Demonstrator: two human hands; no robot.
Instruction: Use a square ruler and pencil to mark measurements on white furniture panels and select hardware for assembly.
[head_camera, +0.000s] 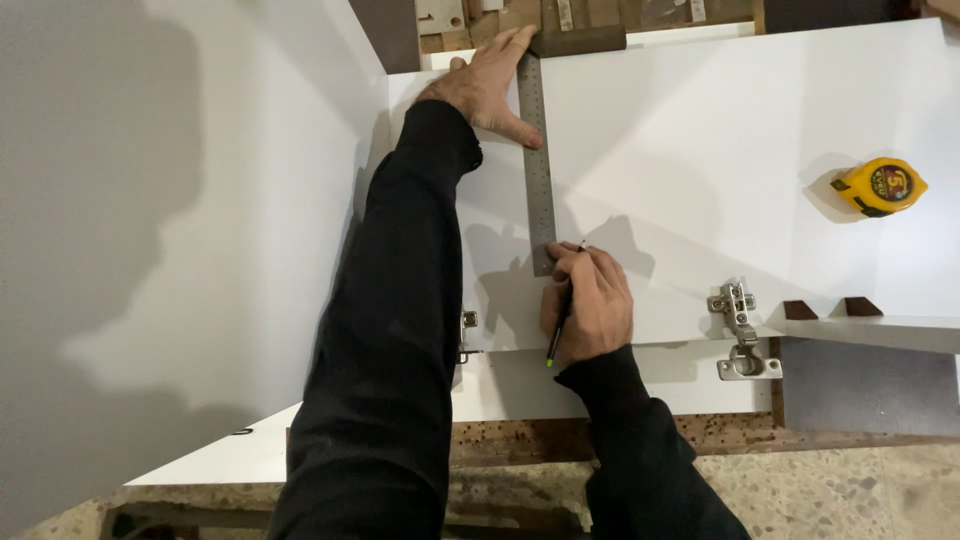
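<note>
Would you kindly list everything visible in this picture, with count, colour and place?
Flat white panel: one, white, lying across the middle and right.
Upright white panel: one, white, standing at the left.
Steel try square with dark wooden stock: one, grey blade, on the flat panel, stock at its far edge.
Yellow tape measure: one, yellow and black, on the panel at the right.
Metal cabinet hinge: one, silver, at the panel's near edge; a second fitting is half hidden by the left sleeve.
Pencil: one, dark with green end, in the right hand.
Speckled floor: grey-beige, bottom.
Left hand: pressing the square's blade.
Right hand: pencil tip at the blade's near end.
</note>
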